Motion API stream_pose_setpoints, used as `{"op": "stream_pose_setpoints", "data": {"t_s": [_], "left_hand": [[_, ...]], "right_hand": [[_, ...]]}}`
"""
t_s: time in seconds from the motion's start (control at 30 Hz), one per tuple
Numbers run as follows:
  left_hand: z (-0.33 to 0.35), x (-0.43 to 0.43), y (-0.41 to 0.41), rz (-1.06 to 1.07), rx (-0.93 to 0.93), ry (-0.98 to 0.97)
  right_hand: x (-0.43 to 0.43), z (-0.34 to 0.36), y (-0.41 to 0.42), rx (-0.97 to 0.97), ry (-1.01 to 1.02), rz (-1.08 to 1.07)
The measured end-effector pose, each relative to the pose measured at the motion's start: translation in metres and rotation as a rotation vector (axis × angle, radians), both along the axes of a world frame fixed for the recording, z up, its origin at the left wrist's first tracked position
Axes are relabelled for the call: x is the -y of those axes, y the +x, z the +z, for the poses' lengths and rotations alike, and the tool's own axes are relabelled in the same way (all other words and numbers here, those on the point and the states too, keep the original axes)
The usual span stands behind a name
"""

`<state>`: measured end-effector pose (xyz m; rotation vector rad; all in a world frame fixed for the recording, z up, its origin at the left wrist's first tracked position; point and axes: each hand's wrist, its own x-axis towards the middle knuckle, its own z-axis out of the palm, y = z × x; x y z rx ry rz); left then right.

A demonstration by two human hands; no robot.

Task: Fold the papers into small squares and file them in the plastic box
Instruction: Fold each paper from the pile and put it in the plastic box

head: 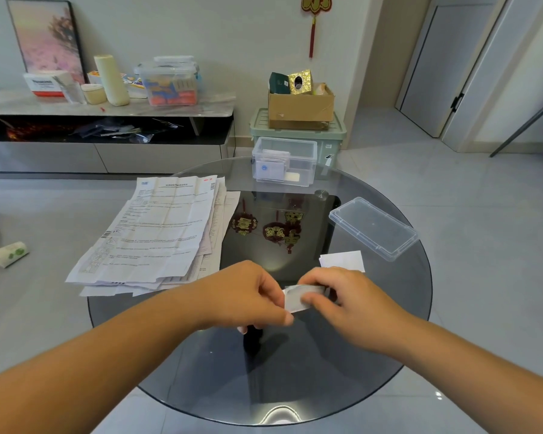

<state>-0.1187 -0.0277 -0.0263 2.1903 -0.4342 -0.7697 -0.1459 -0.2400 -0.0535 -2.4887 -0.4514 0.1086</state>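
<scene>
Both hands hold one small folded white paper [295, 300] just above the round glass table [326, 371]. My left hand [251, 296] pinches its left edge; my right hand [336, 296] pinches its right side with curled fingers. A stack of unfolded printed papers [157, 233] lies on the table's left. The clear plastic box [284, 161] stands open at the far edge with folded papers inside. Its clear lid [373, 228] lies on the right. Another folded white paper [342, 260] lies on the glass just beyond my right hand.
Behind the table stand a green storage bin [336, 133] with a cardboard box [300, 104] on top, and a low cabinet [107, 108] crowded with containers. A crumpled package [8, 253] lies on the floor at left. A chair leg [527, 123] shows at right.
</scene>
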Motion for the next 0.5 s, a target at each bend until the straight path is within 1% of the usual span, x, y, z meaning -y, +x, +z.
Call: {"op": "stream_pose_setpoints", "data": {"t_s": [0.07, 0.1, 0.23, 0.3, 0.43, 0.5], "left_hand": [[-0.002, 0.003, 0.000, -0.021, 0.081, 0.058], [-0.003, 0.005, 0.000, -0.014, 0.114, 0.087], [-0.010, 0.009, 0.001, 0.043, 0.304, 0.279], [-0.010, 0.010, 0.000, 0.064, 0.381, 0.335], [-0.005, 0.015, 0.000, -0.009, 0.399, 0.353], [-0.005, 0.018, 0.001, -0.047, 0.361, 0.326]], "right_hand": [[-0.001, 0.001, 0.004, -0.034, 0.046, -0.048], [-0.002, 0.001, 0.006, -0.033, 0.030, -0.057], [-0.008, 0.002, 0.010, -0.059, -0.158, -0.038], [-0.010, 0.005, 0.009, -0.079, -0.200, -0.020], [-0.008, 0.015, 0.007, -0.144, -0.203, -0.005], [-0.007, 0.019, 0.007, -0.166, -0.210, -0.005]]}}
